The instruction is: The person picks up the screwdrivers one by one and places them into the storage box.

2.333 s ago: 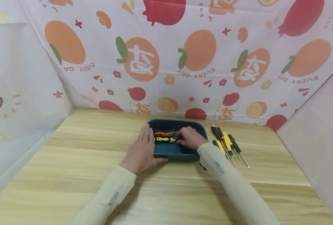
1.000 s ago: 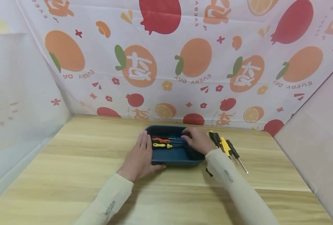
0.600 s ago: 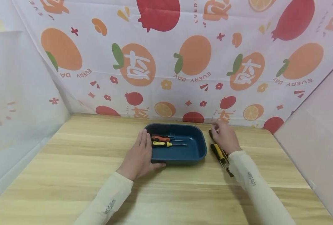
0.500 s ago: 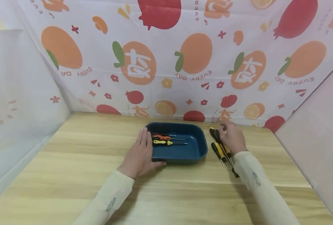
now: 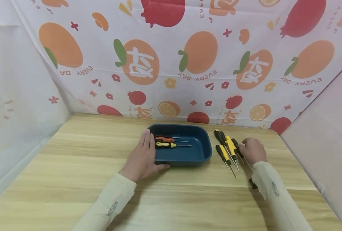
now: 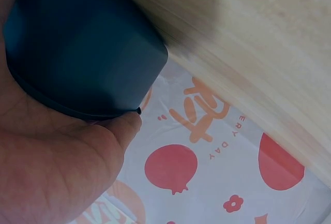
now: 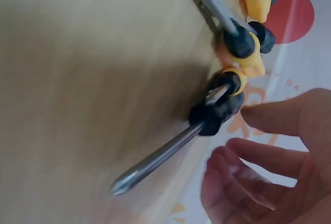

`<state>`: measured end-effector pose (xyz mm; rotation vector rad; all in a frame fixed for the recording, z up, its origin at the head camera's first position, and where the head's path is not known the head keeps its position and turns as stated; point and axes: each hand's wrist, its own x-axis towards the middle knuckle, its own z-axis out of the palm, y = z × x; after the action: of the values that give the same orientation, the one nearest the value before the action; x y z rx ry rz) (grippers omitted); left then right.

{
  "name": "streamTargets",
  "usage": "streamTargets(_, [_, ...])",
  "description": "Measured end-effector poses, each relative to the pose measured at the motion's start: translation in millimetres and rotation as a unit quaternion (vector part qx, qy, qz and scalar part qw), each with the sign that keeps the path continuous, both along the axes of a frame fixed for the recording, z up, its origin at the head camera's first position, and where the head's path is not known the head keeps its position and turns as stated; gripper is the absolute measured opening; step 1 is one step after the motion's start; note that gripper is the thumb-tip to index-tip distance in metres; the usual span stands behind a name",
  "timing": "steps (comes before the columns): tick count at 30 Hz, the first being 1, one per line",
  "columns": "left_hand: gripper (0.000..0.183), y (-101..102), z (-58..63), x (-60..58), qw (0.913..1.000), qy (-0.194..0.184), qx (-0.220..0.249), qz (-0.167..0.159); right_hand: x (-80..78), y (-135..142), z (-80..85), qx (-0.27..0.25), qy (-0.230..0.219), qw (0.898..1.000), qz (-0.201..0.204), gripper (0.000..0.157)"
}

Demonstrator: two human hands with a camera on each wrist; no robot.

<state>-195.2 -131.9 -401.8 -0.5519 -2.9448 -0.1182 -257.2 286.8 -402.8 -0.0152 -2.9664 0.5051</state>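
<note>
Left hand (image 5: 142, 157): fingers straight, against left end of tray (image 5: 185, 162);
Right hand (image 5: 253, 150): half-open, beside black screwdriver (image 7: 222, 113);
Black screwdriver: on table (image 5: 188, 199), right of tray;
Tray: holds orange screwdriver (image 5: 162, 139), yellow screwdriver (image 5: 162, 145).

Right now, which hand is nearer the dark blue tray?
Left. The left hand touches the tray at its left end; the right hand is off to its right, beside the screwdriver.

A dark blue tray (image 5: 185, 156) sat upright, an orange-and-black screwdriver (image 5: 165, 140) and a yellow-and-black screwdriver (image 5: 163, 145) lying inside, handles left, shafts right. Just beyond its right end, several yellow and black screwdrivers (image 5: 229, 145) lay loosely clustered, shafts toward the near side.
</note>
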Motion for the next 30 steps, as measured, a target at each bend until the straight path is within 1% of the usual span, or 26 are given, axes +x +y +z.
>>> streamTargets(4, [0.126, -1, -1.4, 0.7, 1.0, -0.004, -0.002, 0.0, 4.4, 7, -3.9, -0.002, -0.044, 0.999, 0.016, 0.038])
streamTargets(9, [0.126, -1, -2.1, 0.8, 1.0, -0.003, -0.004, 0.002, 4.2, 13, -7.5, -0.004, -0.079, 0.996, 0.042, 0.034])
streamTargets(13, [0.126, 0, -1.9, -0.7, 1.0, 0.001, -0.002, 0.002, 5.0, 15, -8.7, -0.003, -0.082, 0.996, 0.046, 0.03])
streamTargets(18, [0.126, 0, -0.4, -2.1, 1.0, 0.0, -0.003, 0.001, 6.8, 15, -9.8, -0.016, -0.08, 0.996, 0.033, 0.027])
streamTargets(24, [0.125, 0, 0.5, -1.8, 1.0, -0.002, -0.002, 0.0, 8.9, 13, -9.2, -0.027, -0.079, 0.996, 0.021, 0.02])
streamTargets(30, [0.126, 0, 1.6, -2.6, 1.0, -0.008, -0.002, 0.004, 9.5, 13, -5.6, -0.043, -0.09, 0.995, 0.017, 0.023])
